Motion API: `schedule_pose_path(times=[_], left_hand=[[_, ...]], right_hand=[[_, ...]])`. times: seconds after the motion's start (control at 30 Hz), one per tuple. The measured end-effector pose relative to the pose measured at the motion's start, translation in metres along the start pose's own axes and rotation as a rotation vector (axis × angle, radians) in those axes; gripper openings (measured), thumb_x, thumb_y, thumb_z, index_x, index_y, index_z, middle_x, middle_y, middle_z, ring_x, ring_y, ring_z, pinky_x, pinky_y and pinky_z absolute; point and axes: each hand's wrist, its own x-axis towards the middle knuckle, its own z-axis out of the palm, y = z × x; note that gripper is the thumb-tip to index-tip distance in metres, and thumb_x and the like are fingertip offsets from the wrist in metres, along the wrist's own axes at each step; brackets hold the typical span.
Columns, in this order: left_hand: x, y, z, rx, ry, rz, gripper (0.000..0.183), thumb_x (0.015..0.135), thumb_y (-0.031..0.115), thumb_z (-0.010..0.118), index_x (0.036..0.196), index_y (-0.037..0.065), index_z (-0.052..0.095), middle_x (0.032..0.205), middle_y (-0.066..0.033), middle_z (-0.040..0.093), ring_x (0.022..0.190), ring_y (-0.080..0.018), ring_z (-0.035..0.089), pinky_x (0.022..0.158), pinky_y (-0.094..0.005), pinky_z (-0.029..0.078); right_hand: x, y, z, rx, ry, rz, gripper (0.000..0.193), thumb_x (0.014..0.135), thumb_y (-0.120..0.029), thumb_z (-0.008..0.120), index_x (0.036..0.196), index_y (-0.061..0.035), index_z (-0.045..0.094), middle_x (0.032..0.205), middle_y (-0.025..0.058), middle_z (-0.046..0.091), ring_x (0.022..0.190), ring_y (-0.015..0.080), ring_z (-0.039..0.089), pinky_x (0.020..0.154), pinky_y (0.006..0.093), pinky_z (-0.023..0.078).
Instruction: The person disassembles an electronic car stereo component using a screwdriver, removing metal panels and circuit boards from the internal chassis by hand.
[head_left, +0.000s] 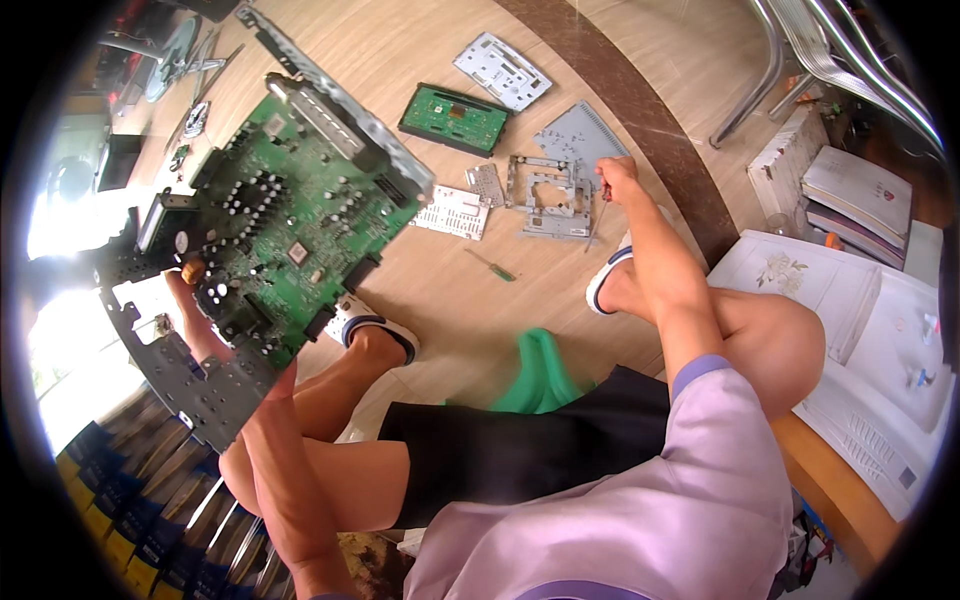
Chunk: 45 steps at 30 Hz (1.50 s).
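Note:
My left hand (195, 325) grips a large green circuit board (285, 240) in a grey metal frame, raised and tilted at the left. The board partly hides this hand; a fingertip shows at its edge. My right hand (617, 178) is closed round a thin screwdriver (598, 218) whose shaft points down to the floor. Beside that hand lie a cut-out metal bracket (560, 220) and a grey perforated plate (580, 135). A small screwdriver with a green handle (500, 271) lies on the floor nearer to me.
On the floor are a second green board in a black frame (455, 118), a silver metal cover (502, 70) and a white slotted plate (450, 212). A green plastic stool (540, 370) is between my legs. Chair legs (750, 95) and stacked books (855, 190) stand at the right.

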Motion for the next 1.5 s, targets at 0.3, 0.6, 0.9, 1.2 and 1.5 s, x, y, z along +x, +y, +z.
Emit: schedule_pose_path(times=[0.3,0.6,0.9,1.2,1.5], left_hand=[[-0.005,-0.026,-0.014,0.649,0.129,0.374,0.039,0.106,0.042,0.047,0.124,0.011,0.061,0.112,-0.0041,0.067,0.099,-0.0156,0.067,0.087,-0.0318,0.056],[0.015,-0.004,0.009,-0.189,-0.234,0.063,0.061,0.102,0.062,0.040,0.141,0.016,0.049,0.127,-0.0066,0.064,0.114,-0.0236,0.062,0.100,-0.0438,0.050],[-0.003,-0.016,0.018,-0.164,-0.211,0.113,0.073,0.090,0.025,0.068,0.151,0.005,0.032,0.139,-0.0090,0.051,0.123,-0.0191,0.051,0.107,-0.0389,0.043],[0.007,-0.017,0.048,-0.393,-0.413,-0.076,0.058,0.106,0.055,0.035,0.142,0.011,0.050,0.133,-0.0075,0.061,0.119,-0.0250,0.060,0.103,-0.0455,0.050],[0.008,-0.015,0.062,-0.281,-0.083,-0.036,0.065,0.097,0.062,0.053,0.135,0.010,0.055,0.124,-0.0111,0.066,0.105,-0.0279,0.067,0.090,-0.0491,0.057]], right_hand=[[-0.012,-0.040,-0.034,-0.071,-0.062,-0.032,0.012,0.083,-0.008,0.065,0.074,-0.0031,0.061,0.059,0.0044,0.056,0.044,0.0141,0.047,0.037,0.0349,0.037],[-0.074,-0.154,-0.098,-0.263,-0.079,-0.197,0.018,0.083,-0.014,0.066,0.068,-0.0076,0.059,0.055,0.0037,0.053,0.040,0.0133,0.044,0.036,0.0318,0.033],[-0.197,-0.263,-0.191,0.045,-0.210,-0.490,0.022,0.084,-0.006,0.057,0.106,-0.0069,0.059,0.070,0.0002,0.048,0.048,0.0090,0.044,0.042,0.0273,0.039],[-0.429,-0.279,-0.189,0.220,-0.270,-1.296,0.055,0.102,-0.013,0.055,0.151,0.0018,0.034,0.122,0.0206,0.063,0.086,0.0198,0.066,0.074,0.0340,0.057],[-0.490,-0.301,-0.188,0.757,-0.685,-1.599,0.028,0.096,-0.016,0.047,0.106,0.0066,0.060,0.070,0.0022,0.040,0.055,0.0108,0.034,0.051,0.0260,0.028]])
